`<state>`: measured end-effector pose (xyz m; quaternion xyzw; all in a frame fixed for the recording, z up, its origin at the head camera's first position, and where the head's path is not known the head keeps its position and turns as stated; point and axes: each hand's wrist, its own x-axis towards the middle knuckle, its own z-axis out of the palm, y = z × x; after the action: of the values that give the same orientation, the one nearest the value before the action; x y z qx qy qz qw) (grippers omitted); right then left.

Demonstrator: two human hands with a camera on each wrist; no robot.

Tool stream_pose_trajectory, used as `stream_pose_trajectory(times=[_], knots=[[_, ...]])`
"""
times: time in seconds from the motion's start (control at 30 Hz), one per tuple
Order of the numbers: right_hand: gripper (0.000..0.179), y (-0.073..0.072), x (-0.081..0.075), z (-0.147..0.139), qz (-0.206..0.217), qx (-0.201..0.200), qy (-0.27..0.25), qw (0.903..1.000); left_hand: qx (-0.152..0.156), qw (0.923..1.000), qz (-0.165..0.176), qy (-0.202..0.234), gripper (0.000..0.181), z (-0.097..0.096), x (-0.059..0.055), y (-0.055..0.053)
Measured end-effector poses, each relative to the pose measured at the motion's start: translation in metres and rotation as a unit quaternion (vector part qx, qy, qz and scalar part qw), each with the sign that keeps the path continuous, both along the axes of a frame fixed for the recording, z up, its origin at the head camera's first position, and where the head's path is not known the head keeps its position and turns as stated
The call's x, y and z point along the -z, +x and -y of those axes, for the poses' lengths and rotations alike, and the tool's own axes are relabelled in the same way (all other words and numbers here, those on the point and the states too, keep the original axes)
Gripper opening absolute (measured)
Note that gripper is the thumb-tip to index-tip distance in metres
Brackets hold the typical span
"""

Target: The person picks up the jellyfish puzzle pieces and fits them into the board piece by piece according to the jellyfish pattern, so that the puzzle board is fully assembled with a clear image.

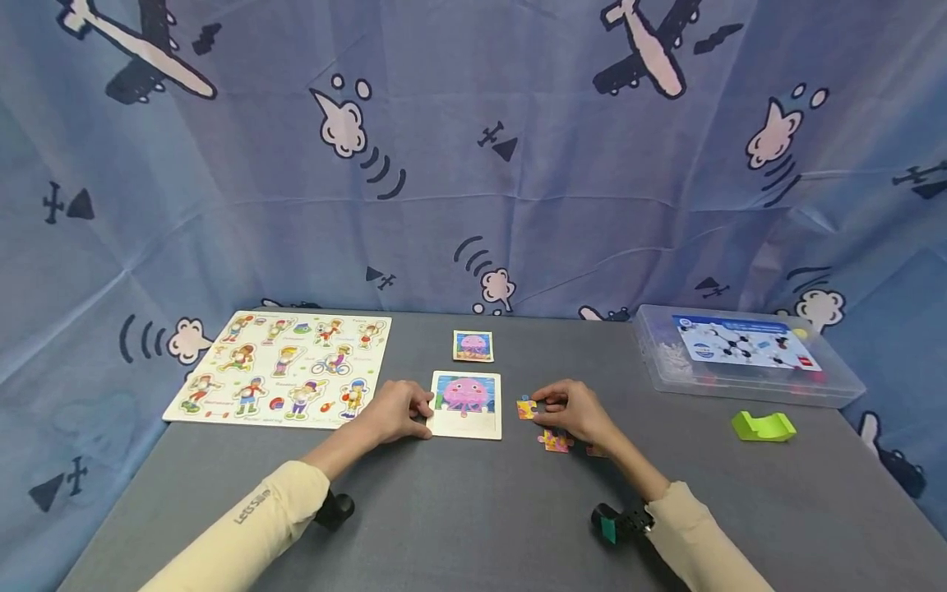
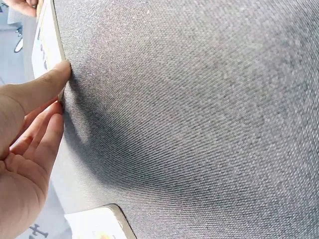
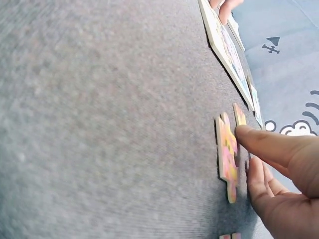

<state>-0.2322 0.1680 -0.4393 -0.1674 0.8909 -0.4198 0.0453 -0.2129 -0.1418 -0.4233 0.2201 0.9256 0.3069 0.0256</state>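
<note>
A square jigsaw tray (image 1: 481, 427) lies on the table, its upper part filled with a pink octopus picture and its lower strip bare wood. My left hand (image 1: 403, 411) grips the tray's left edge, thumb near the front corner (image 2: 62, 74). To the right of the tray, my right hand (image 1: 573, 409) pinches a yellow jigsaw piece (image 1: 526, 409) between thumb and fingers, low over the table. Just in front of that hand lies a pink and yellow jigsaw piece (image 3: 227, 152). Another piece (image 1: 596, 451) is partly hidden under the right wrist.
Behind the tray lies a small octopus picture card (image 1: 473, 346). A board of cartoon sports figures (image 1: 277, 370) occupies the left side. At the right are a clear plastic case (image 1: 747, 353) with a blue label and a lime-green block (image 1: 764, 427). A patterned curtain (image 1: 429, 164) hangs behind the table.
</note>
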Motion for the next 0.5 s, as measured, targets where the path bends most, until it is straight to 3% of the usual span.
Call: stream_pose_trajectory(times=[0.17,0.5], knots=[[0.023,0.000,0.000,-0.001,-0.012,-0.016,-0.009,0.9998,0.012,0.9998,-0.009,0.014,0.020,0.001,0.004,-0.001],[0.027,0.007,-0.010,0.004,0.037,-0.010,-0.105,0.9938,0.009,0.9998,-0.010,0.013,0.020,0.002,0.006,-0.002]])
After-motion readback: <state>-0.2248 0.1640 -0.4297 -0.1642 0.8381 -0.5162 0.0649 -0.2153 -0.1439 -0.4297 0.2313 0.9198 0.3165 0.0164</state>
